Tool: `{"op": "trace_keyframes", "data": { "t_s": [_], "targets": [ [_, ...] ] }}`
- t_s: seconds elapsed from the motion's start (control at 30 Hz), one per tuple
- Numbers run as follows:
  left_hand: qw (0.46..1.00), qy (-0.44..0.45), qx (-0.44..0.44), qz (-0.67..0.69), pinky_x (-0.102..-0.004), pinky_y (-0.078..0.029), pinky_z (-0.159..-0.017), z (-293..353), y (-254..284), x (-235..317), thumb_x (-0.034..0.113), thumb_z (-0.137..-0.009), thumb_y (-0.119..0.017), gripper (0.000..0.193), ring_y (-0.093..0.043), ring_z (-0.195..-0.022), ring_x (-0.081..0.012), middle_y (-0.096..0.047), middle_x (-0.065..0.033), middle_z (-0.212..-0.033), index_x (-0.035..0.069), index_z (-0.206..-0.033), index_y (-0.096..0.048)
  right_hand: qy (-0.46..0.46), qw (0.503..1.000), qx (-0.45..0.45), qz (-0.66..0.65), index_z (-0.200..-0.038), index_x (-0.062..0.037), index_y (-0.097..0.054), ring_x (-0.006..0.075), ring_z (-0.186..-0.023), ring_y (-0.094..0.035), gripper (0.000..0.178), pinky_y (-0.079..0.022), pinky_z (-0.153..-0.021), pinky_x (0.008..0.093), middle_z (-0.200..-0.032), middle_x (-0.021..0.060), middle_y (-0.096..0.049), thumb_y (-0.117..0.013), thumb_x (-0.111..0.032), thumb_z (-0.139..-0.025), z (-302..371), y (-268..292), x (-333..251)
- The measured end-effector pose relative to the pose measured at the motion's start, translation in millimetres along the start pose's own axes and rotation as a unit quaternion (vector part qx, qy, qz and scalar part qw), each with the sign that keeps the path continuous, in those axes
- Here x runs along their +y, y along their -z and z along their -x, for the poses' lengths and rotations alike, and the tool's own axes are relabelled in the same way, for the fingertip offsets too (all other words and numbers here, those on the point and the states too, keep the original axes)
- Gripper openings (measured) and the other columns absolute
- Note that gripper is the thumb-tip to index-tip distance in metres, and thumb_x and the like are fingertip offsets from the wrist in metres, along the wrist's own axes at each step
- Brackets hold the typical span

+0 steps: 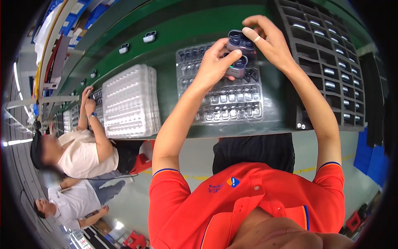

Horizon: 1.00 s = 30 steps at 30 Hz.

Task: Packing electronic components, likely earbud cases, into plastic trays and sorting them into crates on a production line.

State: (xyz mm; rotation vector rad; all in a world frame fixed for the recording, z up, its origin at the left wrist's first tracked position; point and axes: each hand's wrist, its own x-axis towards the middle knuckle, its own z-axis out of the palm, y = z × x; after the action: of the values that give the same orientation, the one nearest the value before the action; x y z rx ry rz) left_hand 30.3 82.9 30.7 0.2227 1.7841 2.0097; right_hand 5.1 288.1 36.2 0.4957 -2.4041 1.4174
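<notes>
My left hand (216, 62) is closed around two dark earbud charging cases, one above the other. The upper earbud case (241, 43) has its lid raised, with dark rounded shapes inside. Below it, the lower earbud case (237, 70) also looks open, and a small green light shows by my thumb. My right hand (269, 41) is beside the upper case, thumb tip at its edge and the other fingers apart above it. A pale band circles one of its digits. Under both hands lies a clear plastic tray (226, 112) with moulded pockets.
A stack of clear trays (128, 99) stands to the left. Several earbud cases, including a light one (149, 36), sit along the green bench (178, 23). A black compartment rack (309, 52) holding shiny cases borders the right. Co-workers (89, 149) are at the left.
</notes>
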Motion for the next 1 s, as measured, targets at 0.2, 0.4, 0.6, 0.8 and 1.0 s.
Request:
{"op": "trace_keyframes", "data": {
  "t_s": [0.2,0.4,0.6,0.8,1.0],
  "targets": [
    [0.996,-0.022,0.041,-0.081,-0.0216,-0.052,-0.049,16,38,-5,0.026,-0.094,-0.070,0.042,-0.064,-0.075,-0.0073,-0.068,-0.0033,-0.101,0.006,-0.129,-0.057,0.169,0.981,-0.087,0.041,-0.100,-0.0045,-0.071,0.0222,-0.090,-0.061,0.022,-0.048,-0.076,0.0320,-0.093,0.0069,-0.060,-0.073,-0.021,-0.086,-14,-37,-16],
    [0.975,-0.046,0.034,-0.217,-0.0203,-0.045,-0.046,-1,86,34,0.034,-0.092,-0.072,0.038,-0.062,-0.064,-0.0070,-0.069,-0.0019,-0.089,0.007,-0.118,-0.065,0.054,0.989,-0.011,-0.137,-0.095,-0.0018,-0.071,0.0141,-0.079,-0.059,0.019,-0.048,-0.072,0.0273,-0.090,0.0054,-0.062,-0.074,-0.019,-0.088,-50,-60,-22],
    [0.984,0.035,0.062,-0.165,-0.0271,-0.045,-0.054,-83,204,35,0.033,-0.094,-0.065,0.019,-0.055,-0.062,-0.0082,-0.062,0.0047,-0.075,0.016,-0.101,-0.069,0.194,0.972,-0.124,0.048,-0.100,-0.0062,-0.071,0.0252,-0.095,-0.059,0.021,-0.047,-0.088,0.0360,-0.093,0.0067,-0.062,-0.074,-0.021,-0.086,-44,-68,5],
    [0.932,0.259,0.146,-0.207,-0.0201,-0.046,-0.045,-177,231,-15,0.041,-0.092,-0.071,0.033,-0.063,-0.063,-0.0089,-0.070,-0.0029,-0.083,0.010,-0.104,-0.069,0.142,0.966,-0.206,0.070,-0.099,-0.0097,-0.074,0.0247,-0.103,-0.055,0.017,-0.048,-0.090,0.0378,-0.102,0.0043,-0.061,-0.075,-0.017,-0.083,-9,-101,18],
    [0.918,0.259,0.171,-0.247,-0.0223,-0.048,-0.046,-160,241,-14,0.041,-0.092,-0.071,0.032,-0.063,-0.061,-0.0115,-0.068,-0.0051,-0.077,0.010,-0.097,-0.069,0.181,0.956,-0.191,0.133,-0.104,-0.0116,-0.074,0.0253,-0.102,-0.055,0.023,-0.047,-0.091,0.0405,-0.104,0.0043,-0.061,-0.075,-0.019,-0.083,0,-118,16]
  ]
}}
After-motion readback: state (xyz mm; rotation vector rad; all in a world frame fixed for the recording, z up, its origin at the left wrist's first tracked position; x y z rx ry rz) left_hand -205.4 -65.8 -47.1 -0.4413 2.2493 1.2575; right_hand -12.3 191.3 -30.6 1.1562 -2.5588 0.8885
